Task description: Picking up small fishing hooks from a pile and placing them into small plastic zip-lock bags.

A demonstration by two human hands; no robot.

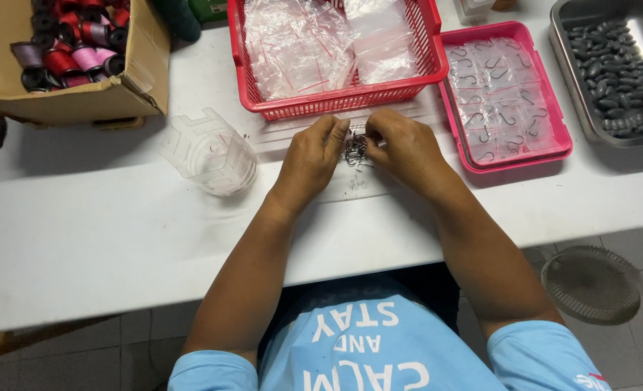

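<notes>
At counter centre, small heap of metal hooks (355,150) lay on white counter (104,239), just before red basket (336,101). Left hand (308,161) and right hand (407,148) met over heap, fingertips pinching hooks. Basket held clear plastic bags. Pink tray (564,141) at right carried bagged hooks; metal tray (564,65) held dark weights. Clear plastic container (209,152) lay tipped at left, cardboard box (68,98) of thread spools beyond. Grey tiled floor below, round mesh disc (591,284) on it.

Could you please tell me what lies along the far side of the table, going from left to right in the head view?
Cardboard box of thread spools → clear plastic container → red basket of clear bags → pink tray of bagged hooks → metal tray of dark weights.
</notes>
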